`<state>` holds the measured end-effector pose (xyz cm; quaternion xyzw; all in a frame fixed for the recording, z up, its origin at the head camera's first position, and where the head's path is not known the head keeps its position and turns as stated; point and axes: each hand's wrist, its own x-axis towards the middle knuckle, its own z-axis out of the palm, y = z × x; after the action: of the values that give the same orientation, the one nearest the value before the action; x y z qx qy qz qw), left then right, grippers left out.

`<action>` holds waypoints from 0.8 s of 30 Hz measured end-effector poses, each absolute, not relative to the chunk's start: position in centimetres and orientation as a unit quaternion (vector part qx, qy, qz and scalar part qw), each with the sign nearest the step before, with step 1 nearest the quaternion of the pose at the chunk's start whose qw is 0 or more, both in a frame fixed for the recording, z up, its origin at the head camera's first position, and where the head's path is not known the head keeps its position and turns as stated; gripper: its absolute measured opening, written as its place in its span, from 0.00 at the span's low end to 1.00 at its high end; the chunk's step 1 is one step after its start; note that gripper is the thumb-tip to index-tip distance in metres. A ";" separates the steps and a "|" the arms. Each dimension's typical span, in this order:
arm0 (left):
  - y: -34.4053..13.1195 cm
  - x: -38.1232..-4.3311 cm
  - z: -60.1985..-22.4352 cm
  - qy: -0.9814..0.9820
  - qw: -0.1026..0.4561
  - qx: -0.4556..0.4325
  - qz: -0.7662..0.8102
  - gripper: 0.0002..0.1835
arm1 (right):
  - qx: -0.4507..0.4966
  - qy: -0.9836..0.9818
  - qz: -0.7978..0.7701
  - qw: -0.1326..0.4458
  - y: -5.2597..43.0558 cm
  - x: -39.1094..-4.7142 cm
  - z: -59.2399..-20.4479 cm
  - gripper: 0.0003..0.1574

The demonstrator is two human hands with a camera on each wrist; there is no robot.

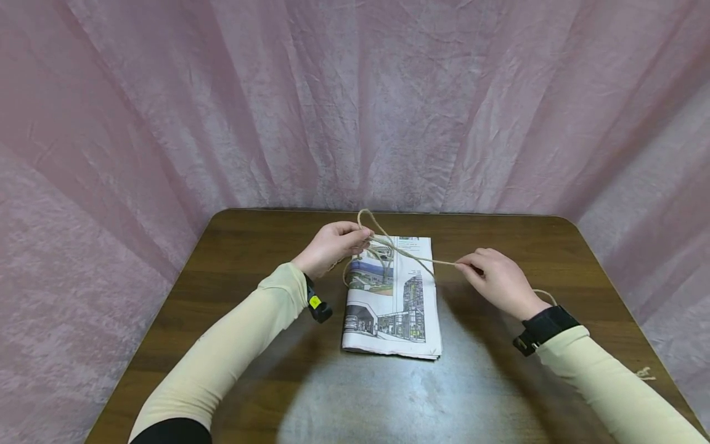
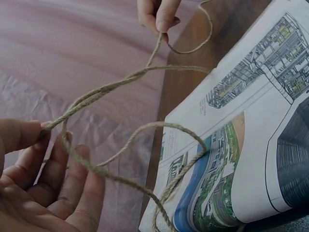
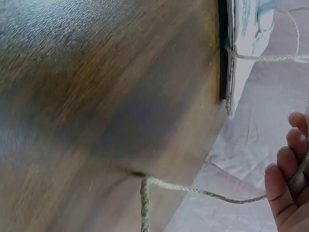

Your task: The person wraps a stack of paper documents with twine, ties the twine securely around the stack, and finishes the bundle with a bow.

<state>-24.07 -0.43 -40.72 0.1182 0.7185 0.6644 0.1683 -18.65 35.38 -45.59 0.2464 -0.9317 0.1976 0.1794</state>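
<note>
A folded newspaper point(image 1: 392, 308) with printed drawings of buildings lies on the table, and jute twine point(image 1: 444, 263) runs around it. Over its far left corner, my left hand point(image 1: 335, 246) pinches the twine between thumb and forefinger; the other fingers are loosely bent in the left wrist view. To the right of the paper, my right hand point(image 1: 498, 280) pinches a strand that stretches across toward the left hand. Between the hands, two strands of twine point(image 2: 106, 89) cross and twist together, and a loose loop hangs above the paper. One strand passes over the newspaper's right edge.
The brown wooden table point(image 1: 249, 259) has rounded far corners. Pink curtains point(image 1: 355, 111) hang right behind it and along both sides. Twine trails from the right hand past the wrist, and a frayed end point(image 1: 643, 374) lies near the table's right edge.
</note>
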 end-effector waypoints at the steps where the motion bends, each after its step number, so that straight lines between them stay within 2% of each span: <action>1: -0.6 -24.1 -40.7 0.715 0.165 0.116 0.670 0.16 | 0.246 -0.932 0.197 0.181 35.5 -18.6 -45.5 0.07; 13: -4.4 -24.0 -41.3 0.587 0.154 0.044 0.794 0.13 | 0.224 -0.939 0.193 0.176 37.1 -17.9 -45.5 0.05; 18: -7.1 -23.9 -41.3 0.494 0.154 0.023 0.855 0.08 | 0.225 -0.939 0.188 0.180 37.6 -17.7 -45.7 0.05; 21: -8.6 -23.9 -41.1 0.437 0.140 0.022 0.888 0.06 | 0.226 -0.939 0.187 0.179 37.8 -17.6 -45.7 0.05; 24: -10.0 -23.8 -40.9 0.408 0.121 0.025 0.905 0.08 | 0.225 -0.939 0.189 0.179 38.0 -17.5 -45.8 0.04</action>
<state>-23.80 -10.03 -40.90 0.0252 0.4079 0.9046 0.1214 -17.51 37.95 -45.78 0.2246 -0.9389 0.1892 0.1794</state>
